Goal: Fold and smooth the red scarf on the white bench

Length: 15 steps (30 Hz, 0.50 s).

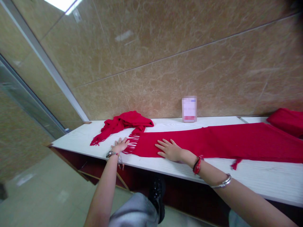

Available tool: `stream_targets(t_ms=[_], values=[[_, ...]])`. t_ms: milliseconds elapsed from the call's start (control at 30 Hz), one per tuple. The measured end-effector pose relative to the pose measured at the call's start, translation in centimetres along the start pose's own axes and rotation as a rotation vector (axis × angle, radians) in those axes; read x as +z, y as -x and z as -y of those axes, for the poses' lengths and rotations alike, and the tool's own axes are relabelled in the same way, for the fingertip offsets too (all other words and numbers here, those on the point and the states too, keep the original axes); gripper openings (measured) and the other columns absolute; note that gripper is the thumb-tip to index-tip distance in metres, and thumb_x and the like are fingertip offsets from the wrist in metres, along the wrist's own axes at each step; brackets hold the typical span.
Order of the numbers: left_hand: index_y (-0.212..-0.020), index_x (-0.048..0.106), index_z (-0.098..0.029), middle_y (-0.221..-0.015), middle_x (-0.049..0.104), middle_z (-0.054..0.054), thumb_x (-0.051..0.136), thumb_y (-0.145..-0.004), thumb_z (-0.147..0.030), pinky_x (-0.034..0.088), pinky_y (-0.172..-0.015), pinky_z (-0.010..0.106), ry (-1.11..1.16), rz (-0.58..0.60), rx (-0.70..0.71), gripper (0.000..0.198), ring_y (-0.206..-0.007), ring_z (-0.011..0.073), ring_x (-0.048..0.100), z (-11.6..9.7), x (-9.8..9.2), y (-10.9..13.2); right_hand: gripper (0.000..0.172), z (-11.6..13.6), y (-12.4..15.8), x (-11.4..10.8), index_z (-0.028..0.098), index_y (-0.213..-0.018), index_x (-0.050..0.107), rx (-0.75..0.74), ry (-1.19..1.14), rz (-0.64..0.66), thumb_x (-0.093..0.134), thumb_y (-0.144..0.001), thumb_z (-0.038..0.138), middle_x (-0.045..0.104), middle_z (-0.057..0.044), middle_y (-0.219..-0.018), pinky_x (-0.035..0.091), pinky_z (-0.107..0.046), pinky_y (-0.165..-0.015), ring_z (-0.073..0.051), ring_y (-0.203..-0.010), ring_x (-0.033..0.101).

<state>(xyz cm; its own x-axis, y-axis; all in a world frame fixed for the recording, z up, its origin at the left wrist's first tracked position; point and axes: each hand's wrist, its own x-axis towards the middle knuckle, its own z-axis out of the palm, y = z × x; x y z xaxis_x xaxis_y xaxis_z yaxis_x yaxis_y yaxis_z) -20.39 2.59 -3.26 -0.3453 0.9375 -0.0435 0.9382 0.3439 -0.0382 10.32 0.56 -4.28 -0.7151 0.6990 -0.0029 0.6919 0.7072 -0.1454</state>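
A long red scarf [213,142] lies flat along the white countertop, its fringed end pointing left. My right hand [170,150] rests on the scarf with fingers spread, palm down. At the fringe, my left hand [120,145] lies on the counter with its fingers apart, fingertips touching or very near the tassels. A second red scarf [132,120] sits crumpled behind my left hand, its own fringe trailing to the left.
The white countertop [78,138] runs along a tan marble wall [146,85]. A pale, blurred box-like object [189,108] stands upright against the wall. More red cloth [286,121] is heaped at the far right. Below the counter are dark red open shelves [92,170].
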Motion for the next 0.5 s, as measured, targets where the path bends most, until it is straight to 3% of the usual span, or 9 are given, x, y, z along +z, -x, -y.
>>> stream_targets(t_ms=[100, 167, 333, 433, 500], values=[[-0.136, 0.031, -0.026, -0.145, 0.019, 0.01, 0.022, -0.084, -0.055, 0.019, -0.095, 0.061, 0.0, 0.048, -0.24, 0.061, -0.129, 0.0394, 0.016, 1.1, -0.6, 0.1, 0.053, 0.0, 0.0, 0.0, 0.023, -0.137, 0.027, -0.009, 0.0, -0.002, 0.025, -0.09, 0.046, 0.022, -0.007, -0.144, 0.019, -0.057, -0.099, -0.031, -0.13, 0.016], [-0.135, 0.032, -0.023, -0.145, 0.018, 0.012, 0.023, -0.085, -0.05, 0.019, -0.097, 0.06, 0.021, -0.007, -0.263, 0.058, -0.129, 0.0388, 0.014, 0.9, -1.1, 0.0, 0.052, 0.0, 0.0, 0.0, 0.023, -0.137, 0.027, -0.01, -0.001, -0.003, 0.025, -0.09, 0.046, 0.022, -0.007, -0.144, 0.019, -0.057, -0.099, -0.031, -0.13, 0.017], [-0.136, 0.028, -0.028, -0.146, 0.013, 0.008, 0.023, -0.088, -0.043, 0.022, -0.1, 0.051, 0.1, -0.204, 0.147, 0.05, -0.132, 0.0308, 0.011, -2.2, -1.3, 0.0, 0.052, -0.2, -0.1, 0.3, 0.024, -0.137, 0.027, -0.022, -0.002, -0.019, 0.026, -0.09, 0.045, 0.024, -0.008, -0.144, 0.018, -0.058, -0.099, -0.031, -0.13, 0.018], [-0.137, 0.022, -0.031, -0.148, 0.007, 0.004, 0.027, -0.086, -0.05, 0.02, -0.102, 0.049, 0.093, -0.06, 0.291, 0.055, -0.133, 0.0292, 0.007, -3.8, -0.6, 0.2, 0.052, -0.3, -0.2, 0.5, 0.025, -0.137, 0.027, -0.022, -0.006, -0.022, 0.026, -0.09, 0.046, 0.023, -0.007, -0.144, 0.018, -0.058, -0.099, -0.031, -0.13, 0.017], [-0.138, 0.018, -0.033, -0.148, 0.006, 0.002, 0.024, -0.083, -0.058, 0.018, -0.101, 0.053, 0.079, 0.083, 0.242, 0.061, -0.132, 0.032, 0.008, -3.9, -0.1, 0.3, 0.053, -0.3, -0.2, 0.4, 0.024, -0.137, 0.026, -0.017, -0.004, -0.017, 0.025, -0.09, 0.047, 0.023, -0.007, -0.144, 0.017, -0.057, -0.1, -0.031, -0.131, 0.017]])
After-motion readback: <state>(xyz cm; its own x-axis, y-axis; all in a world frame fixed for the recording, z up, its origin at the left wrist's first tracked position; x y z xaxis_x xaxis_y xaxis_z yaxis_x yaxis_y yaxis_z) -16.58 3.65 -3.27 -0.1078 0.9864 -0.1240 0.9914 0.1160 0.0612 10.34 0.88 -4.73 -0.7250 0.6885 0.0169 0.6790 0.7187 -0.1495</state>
